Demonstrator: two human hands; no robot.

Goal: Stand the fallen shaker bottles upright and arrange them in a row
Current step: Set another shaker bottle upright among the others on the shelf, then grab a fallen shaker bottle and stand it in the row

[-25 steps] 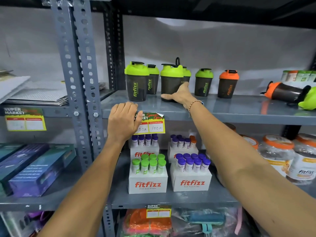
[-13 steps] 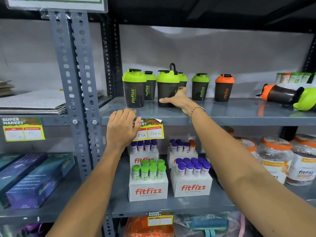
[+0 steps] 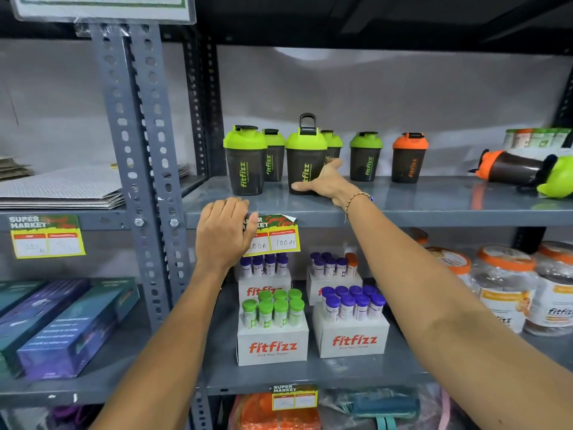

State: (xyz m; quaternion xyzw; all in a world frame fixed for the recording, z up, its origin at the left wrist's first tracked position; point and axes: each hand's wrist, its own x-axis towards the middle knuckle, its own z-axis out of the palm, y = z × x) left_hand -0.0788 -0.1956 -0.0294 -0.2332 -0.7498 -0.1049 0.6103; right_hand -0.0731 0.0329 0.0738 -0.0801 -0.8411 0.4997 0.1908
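On the grey upper shelf (image 3: 418,203) several dark shaker bottles stand upright. My right hand (image 3: 325,184) grips the base of a green-lidded shaker (image 3: 305,156) whose carry loop is raised, thumb across the front and fingers round its right side. To its left stands a green-lidded shaker (image 3: 245,159), with two more partly hidden behind (image 3: 274,156) (image 3: 333,144). Further right stand a green-lidded shaker (image 3: 366,156) and an orange-lidded shaker (image 3: 409,158). At the far right lie a fallen orange-lidded shaker (image 3: 508,166) and a fallen green-lidded shaker (image 3: 558,178). My left hand (image 3: 224,231) curls over the shelf's front edge.
A price tag (image 3: 279,237) hangs by my left hand. Below sit fitfizz tube boxes (image 3: 273,346) and orange-lidded jars (image 3: 505,290). A perforated steel post (image 3: 139,150) stands left of the shakers. Small packets (image 3: 536,138) sit at the back right.
My right hand has shifted from resting in front of the looped shaker's base to wrapping round its lower right side. The shelf sits lower in view. My left hand stays put.
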